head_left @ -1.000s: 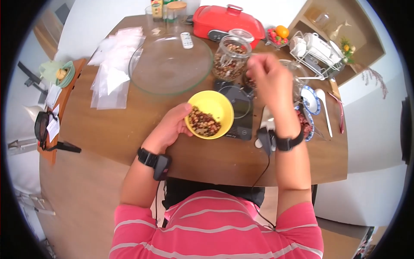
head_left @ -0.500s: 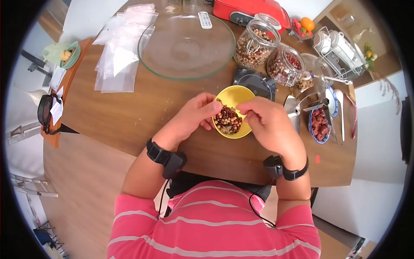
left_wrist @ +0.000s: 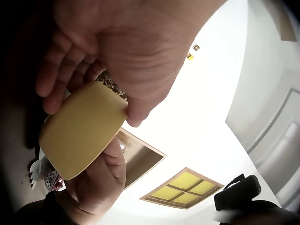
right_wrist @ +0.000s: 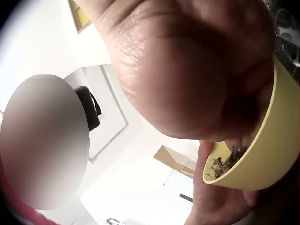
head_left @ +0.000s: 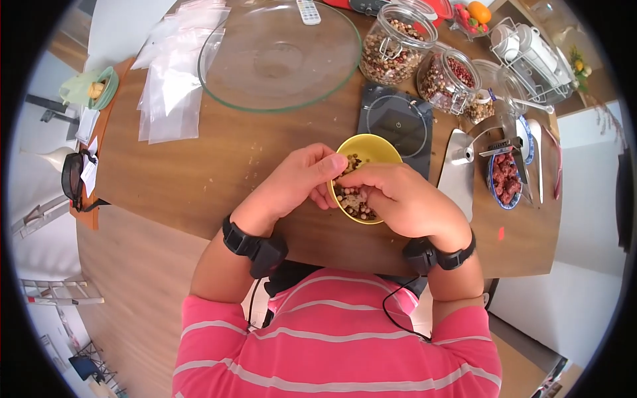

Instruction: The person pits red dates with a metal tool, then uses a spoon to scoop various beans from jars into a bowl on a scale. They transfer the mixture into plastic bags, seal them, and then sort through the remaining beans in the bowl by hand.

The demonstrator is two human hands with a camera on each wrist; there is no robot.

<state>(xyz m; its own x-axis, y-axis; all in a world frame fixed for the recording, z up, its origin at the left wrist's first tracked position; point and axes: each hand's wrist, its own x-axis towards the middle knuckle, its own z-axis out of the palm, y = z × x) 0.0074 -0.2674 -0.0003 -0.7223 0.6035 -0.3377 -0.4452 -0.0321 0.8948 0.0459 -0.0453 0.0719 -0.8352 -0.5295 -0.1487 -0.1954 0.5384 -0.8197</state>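
Note:
My left hand [head_left: 305, 176] holds a small yellow bowl [head_left: 379, 147] by its left side, thumb over the rim and fingers beneath. Inside the bowl lies a dry mix [head_left: 350, 199] of round brown, tan and reddish grains; dark flakes [right_wrist: 227, 164] show there in the right wrist view. My right hand [head_left: 415, 199] reaches over the right rim with its fingers down in the mix. Its fingertips are hidden, so I cannot tell whether they pinch anything. From the left wrist, the outer wall of the tilted bowl [left_wrist: 84, 129] fills the space between both hands.
Behind the bowl lies a black kitchen scale [head_left: 398, 123]. Glass jars of grains [head_left: 391, 56] stand at the back right. A flat metal piece [head_left: 454, 176] and a blue-rimmed dish [head_left: 493, 189] with reddish chunks are right. A large glass dish [head_left: 279, 83] and plastic bags [head_left: 169, 99] are back left.
My right hand has come down from beside the jars to the bowl, and its fingers have sunk into the mix. My left hand keeps its hold on the bowl.

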